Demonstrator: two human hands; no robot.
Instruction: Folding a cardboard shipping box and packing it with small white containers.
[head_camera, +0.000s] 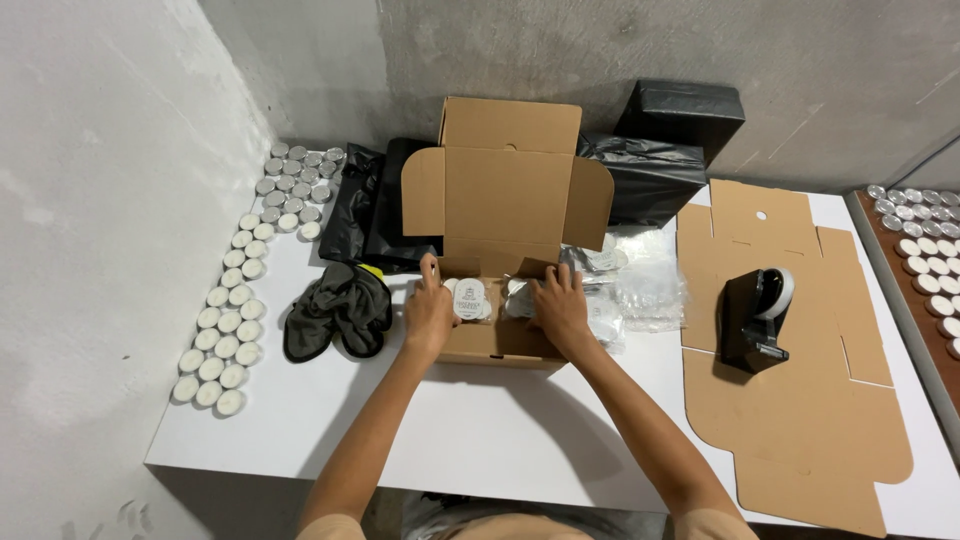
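Observation:
An open brown cardboard box (505, 195) stands on the white table (480, 430), its lid raised toward the wall. Inside it lie small clear packets with round white labels (469, 298). My left hand (428, 308) rests on the box's left rim, fingers reaching in beside a labelled packet. My right hand (558, 303) lies over the packets in the box's right half, fingers spread and pressing down. Whether either hand actually grips a packet is hidden.
Rows of white tealight candles (228, 320) line the left edge, silver ones (295, 180) behind. A dark cloth (340, 310) lies left of the box, black bags (650, 175) behind, clear plastic packets (650, 290) to the right. A black tape dispenser (757, 318) sits on flat cardboard (800, 400). More candles (930, 260) at far right.

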